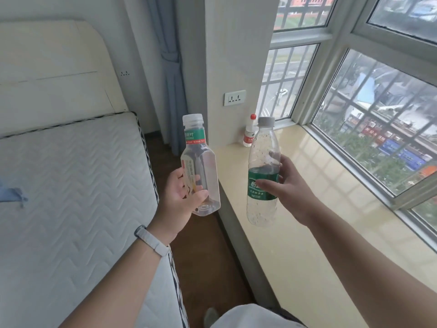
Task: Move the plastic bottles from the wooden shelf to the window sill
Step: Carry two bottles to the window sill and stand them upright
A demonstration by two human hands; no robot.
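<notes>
My left hand (pixel 183 197) grips a clear square bottle (pixel 203 159) with a green and red neck label, held upright just left of the window sill's edge. Over the beige window sill (pixel 307 209), my right hand (pixel 290 188) holds a clear round bottle with a green label (pixel 263 162), raised off the surface. A small white bottle with a red cap (pixel 249 132) stands on the sill in the far corner against the wall. The wooden shelf is not in view.
A bed with a white quilted mattress (pixel 71 185) fills the left side. A strip of brown floor (pixel 203 245) runs between bed and sill. A wall socket (pixel 234 98) sits above the sill's corner, and barred windows (pixel 366 114) line the right.
</notes>
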